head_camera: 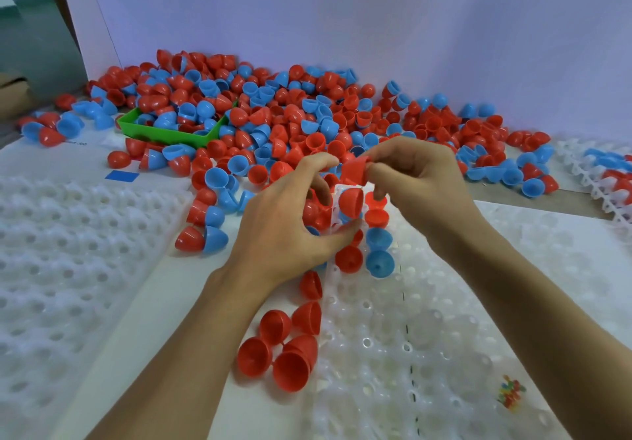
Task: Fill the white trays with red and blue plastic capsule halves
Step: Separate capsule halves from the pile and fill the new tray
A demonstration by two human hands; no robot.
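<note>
Nearest us, our two bare forearms reach forward over a white tray [410, 354] of round pockets. A small cluster of coloured bits [511, 395] lies on its near right part, too blurred to identify. Beside the tray's left edge sits a loose group of red halves [284, 343], some with the open side facing us.

A little further in, a red half [349, 259] and a blue half [379, 263] sit side by side in the tray, with another blue half [379, 238] just behind the blue one.

Our left hand [290, 231] is curled, thumb under and fingers arched over, cupping several red halves against the tray's far corner. Our right hand [415, 174] is just beside it and pinches a red piece [354, 169] between thumb and fingertips, held above the tray. The two hands are close together, almost touching at the fingertips.

To the left lies a second white tray [68, 251], its pockets bare. At far right a third tray [602, 179] holds red and blue halves.

Beyond our hands spreads a big pile [307, 114] of red and blue halves, partly burying a green bin [164, 131]. A blue square [122, 176] marks the table near it. A white wall [342, 11] stands behind.
</note>
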